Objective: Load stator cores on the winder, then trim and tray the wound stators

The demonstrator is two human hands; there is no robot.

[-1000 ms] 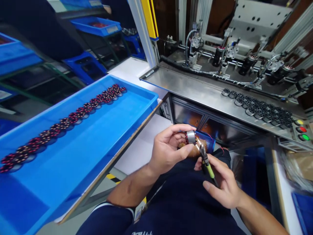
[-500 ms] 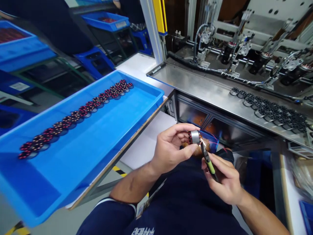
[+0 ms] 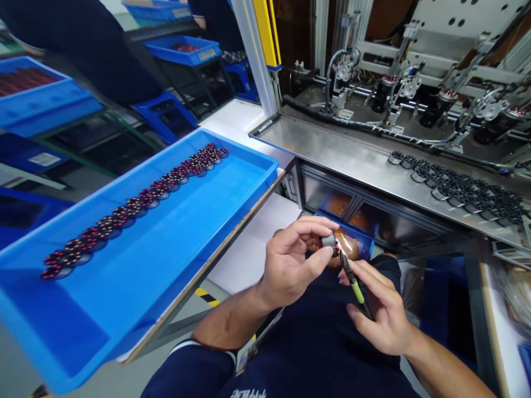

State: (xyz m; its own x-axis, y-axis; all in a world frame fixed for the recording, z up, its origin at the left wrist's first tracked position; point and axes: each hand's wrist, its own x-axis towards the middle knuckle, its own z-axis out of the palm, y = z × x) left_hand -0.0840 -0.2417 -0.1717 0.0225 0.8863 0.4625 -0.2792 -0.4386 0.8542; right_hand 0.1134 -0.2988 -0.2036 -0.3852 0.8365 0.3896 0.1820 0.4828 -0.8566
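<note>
Between the thumb and fingers of my left hand (image 3: 292, 260) is a small round motor stator (image 3: 328, 242) with a grey metal band and reddish windings. My right hand (image 3: 381, 309) grips cutting pliers (image 3: 355, 288) with green and black handles. Their dark jaws point up at the stator's lower right edge; whether they touch it or a wire I cannot tell. Just behind, a blue bin (image 3: 365, 241) holds something brown and shiny. On my left, a long blue tray (image 3: 199, 221) carries a diagonal band of several similar stators (image 3: 136, 207).
A steel ledge (image 3: 332, 143) runs along the machine, with several black and silver round parts (image 3: 460, 188) at its right. Fixtures (image 3: 385, 91) stand behind it. A yellow-cased upright (image 3: 267, 33) rises at the ledge's left end. Another person in dark clothes (image 3: 91, 50) is beyond the tray.
The stator has turned slightly in my left hand, and the pliers sit a little lower. My right fingers have shifted on the handles. The whole view has tilted slightly.
</note>
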